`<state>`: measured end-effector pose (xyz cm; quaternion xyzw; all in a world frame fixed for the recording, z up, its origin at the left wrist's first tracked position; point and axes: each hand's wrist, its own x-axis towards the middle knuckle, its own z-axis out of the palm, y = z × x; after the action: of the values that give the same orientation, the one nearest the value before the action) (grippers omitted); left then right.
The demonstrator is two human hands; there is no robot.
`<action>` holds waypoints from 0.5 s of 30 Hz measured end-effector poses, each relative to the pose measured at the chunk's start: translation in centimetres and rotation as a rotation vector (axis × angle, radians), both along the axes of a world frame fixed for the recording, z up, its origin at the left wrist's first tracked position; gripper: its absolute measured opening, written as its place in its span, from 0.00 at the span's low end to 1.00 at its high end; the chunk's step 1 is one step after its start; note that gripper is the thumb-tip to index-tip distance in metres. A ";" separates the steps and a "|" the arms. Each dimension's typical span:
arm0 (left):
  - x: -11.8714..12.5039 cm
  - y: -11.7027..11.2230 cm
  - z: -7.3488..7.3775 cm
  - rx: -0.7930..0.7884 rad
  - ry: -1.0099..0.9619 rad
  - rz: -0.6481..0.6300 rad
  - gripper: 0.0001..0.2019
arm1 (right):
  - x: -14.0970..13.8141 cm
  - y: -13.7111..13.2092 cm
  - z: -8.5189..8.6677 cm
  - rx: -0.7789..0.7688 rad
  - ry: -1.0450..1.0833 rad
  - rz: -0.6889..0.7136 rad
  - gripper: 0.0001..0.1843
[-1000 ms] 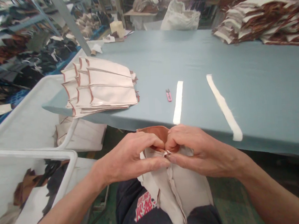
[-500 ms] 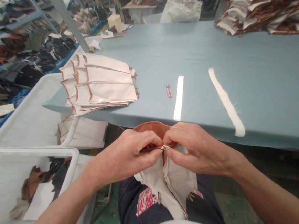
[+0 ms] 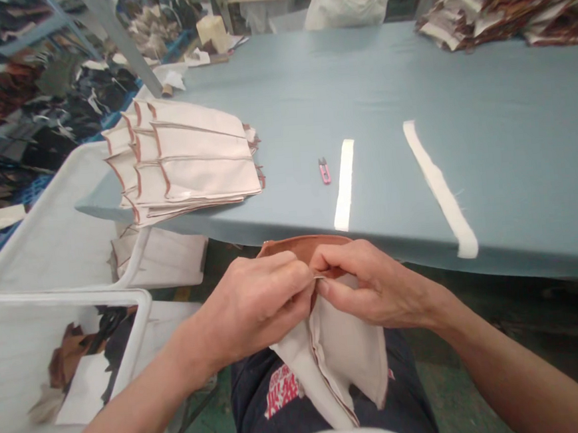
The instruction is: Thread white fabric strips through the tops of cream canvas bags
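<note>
A cream fabric piece with a brown inner side is hanging above the person's lap, just this side of the table edge, its lower part resting on dark clothing that is showing a red-and-white print; the left hand is gripping its upper edge with curled fingers, and the right hand is pinching the same edge, thumb against forefinger, the two nearly meeting; counting the clock from this piece, the table is stretching away at twelve, its blue-grey cover lying mostly smooth and drooping over the near edge; pink snips are lying at twelve, a short white strip just right of them, and a longer, bent strip toward two; at eleven a stack of cream pieces with brown edges is fanning out; at one, far back, a cream-and-brown pile is slumping; beyond the table at twelve a white sack is standing; at nine a white bin is holding brown and black scraps; past it, toward ten, dark bundles are crowding a blurred area.
</note>
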<state>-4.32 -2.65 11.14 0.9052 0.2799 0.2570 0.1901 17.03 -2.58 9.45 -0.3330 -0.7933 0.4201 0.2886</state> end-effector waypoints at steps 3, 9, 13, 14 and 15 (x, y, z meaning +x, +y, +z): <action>-0.3 -0.3 0.0 0.059 0.054 0.012 0.11 | 0.0 0.2 0.3 -0.103 0.055 0.009 0.08; -1.3 -0.1 -0.2 0.148 0.215 -0.076 0.10 | 0.1 0.4 0.3 -0.411 0.192 0.059 0.10; -1.4 0.2 -0.8 0.144 0.182 -0.103 0.10 | 0.0 0.3 0.0 -0.496 0.174 -0.005 0.11; -1.4 0.2 -0.8 0.107 0.125 -0.111 0.09 | 0.0 0.3 0.0 -0.479 0.157 -0.002 0.10; -1.4 0.1 -0.8 0.056 0.067 -0.110 0.09 | 0.0 0.2 0.0 -0.448 0.142 0.010 0.10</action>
<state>-5.69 -2.52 10.39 0.9323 0.2287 0.2237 0.1689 16.99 -2.34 9.49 -0.3542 -0.6598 0.6094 0.2605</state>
